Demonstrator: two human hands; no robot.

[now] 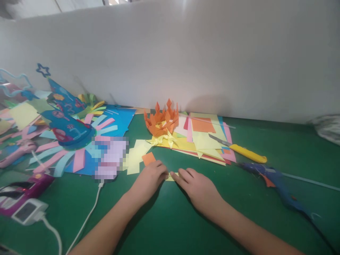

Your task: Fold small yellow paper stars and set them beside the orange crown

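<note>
A small piece of pale yellow paper (pixel 172 178) lies on the green table between my hands. The fingertips of my left hand (pixel 152 177) are pressed together on its left end. At its right end, my right hand (pixel 198 188) has its fingers closed down on the paper, which is partly hidden beneath them. Just beyond my left hand are an orange paper square (pixel 148 158) and several pale yellow paper pieces (pixel 134 159). An orange folded-paper crown (pixel 161 122) stands farther back, with yellow paper stars (pixel 170 139) in front of it.
Coloured paper sheets (pixel 209 136) are piled at the back. A yellow utility knife (pixel 247 153) and a blue glue gun (pixel 278 184) lie right. Left are blue paper party hats (pixel 71 129), a pink glue gun (pixel 20 152), a blurred-out phone-like object (pixel 111 157) and white cables (pixel 89 217).
</note>
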